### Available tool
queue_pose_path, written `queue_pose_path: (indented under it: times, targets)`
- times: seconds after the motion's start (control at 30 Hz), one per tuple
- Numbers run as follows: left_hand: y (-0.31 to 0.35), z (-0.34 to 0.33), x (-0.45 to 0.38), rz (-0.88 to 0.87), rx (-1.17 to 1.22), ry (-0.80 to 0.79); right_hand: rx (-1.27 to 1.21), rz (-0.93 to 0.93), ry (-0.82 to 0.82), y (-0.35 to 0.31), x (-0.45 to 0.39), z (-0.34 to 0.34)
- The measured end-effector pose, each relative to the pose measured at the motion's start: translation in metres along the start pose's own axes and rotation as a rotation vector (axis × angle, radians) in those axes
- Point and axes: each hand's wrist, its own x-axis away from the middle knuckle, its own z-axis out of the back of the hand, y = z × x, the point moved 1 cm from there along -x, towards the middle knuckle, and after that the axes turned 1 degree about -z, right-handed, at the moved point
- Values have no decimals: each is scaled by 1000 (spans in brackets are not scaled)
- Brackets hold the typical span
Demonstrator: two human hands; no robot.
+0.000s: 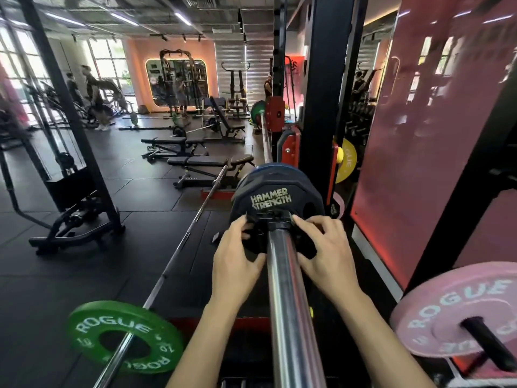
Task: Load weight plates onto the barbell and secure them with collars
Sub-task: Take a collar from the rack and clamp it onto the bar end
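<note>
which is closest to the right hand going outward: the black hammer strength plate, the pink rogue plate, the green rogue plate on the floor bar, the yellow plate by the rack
1. Black Hammer Strength plate, just beyond the right hand.
2. Pink Rogue plate, lower right on a storage peg.
3. Green Rogue plate, lower left, and yellow plate, behind the upright: too close to call.

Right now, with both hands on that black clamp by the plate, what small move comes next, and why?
Probably close the collar to lock it. It already sits against the black plate on the sleeve, gripped by the left hand and the right hand.
</note>
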Motion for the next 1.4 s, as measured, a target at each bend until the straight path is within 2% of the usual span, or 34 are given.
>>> queue_pose_path:
  times: [0.17, 0.63, 0.8, 1.07, 1.4]
  targets:
    - [17, 7, -10, -159, -110, -134, -11, 21, 0, -1, -2, 0]
    - [26, 11, -22, -204, -264, -298, 85, 154, -27, 1, -10, 5]
    - [22, 11, -16, -188, -267, -229, 144, 144, -74, -11, -18, 12]
    - [11, 8, -12, -215, -269, -82, 245, 337, -155, -13, -26, 15]
    - [5, 5, -9, -241, -286, -24, 257, 392, 13, -10, -28, 12]
